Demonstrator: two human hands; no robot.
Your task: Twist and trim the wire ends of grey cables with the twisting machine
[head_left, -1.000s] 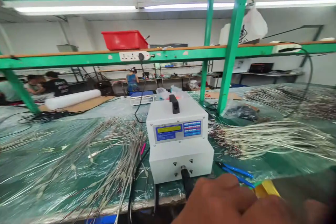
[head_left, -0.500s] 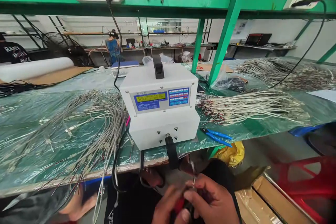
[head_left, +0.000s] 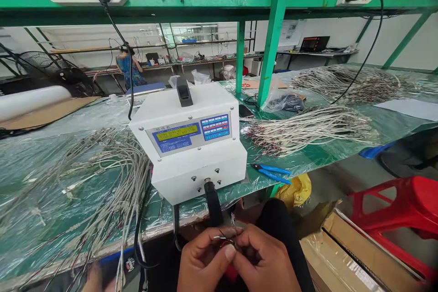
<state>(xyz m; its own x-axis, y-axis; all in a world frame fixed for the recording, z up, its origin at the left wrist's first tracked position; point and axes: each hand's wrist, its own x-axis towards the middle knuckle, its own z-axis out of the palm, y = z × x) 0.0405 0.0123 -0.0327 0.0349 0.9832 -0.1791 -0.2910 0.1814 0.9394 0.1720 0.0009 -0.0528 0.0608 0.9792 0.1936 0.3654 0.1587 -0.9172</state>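
Low in front of the bench, my left hand (head_left: 201,260) and my right hand (head_left: 265,260) meet with their fingertips pinched together. Between them are thin wires (head_left: 224,238) in black, red and white, and both hands grip these. A small red piece shows below the fingers, mostly hidden. Just above my hands, a black sleeve-like part (head_left: 214,203) sticks out of the front of a white machine (head_left: 198,169), which has a display and a keypad. A bundle of grey cables (head_left: 126,182) lies left of the machine and hangs over the edge.
Blue-handled cutters (head_left: 272,173) lie right of the machine, near white cables (head_left: 315,130). A green post (head_left: 272,41) rises behind. Cardboard boxes (head_left: 337,255) and a red stool (head_left: 393,210) stand lower right. Another person's limb (head_left: 94,278) shows lower left; a person (head_left: 130,68) is farther back.
The view has turned right, so the machine and bench appear farther left. My hands, blurred before, now show clearly, with fingertips together on the wires.
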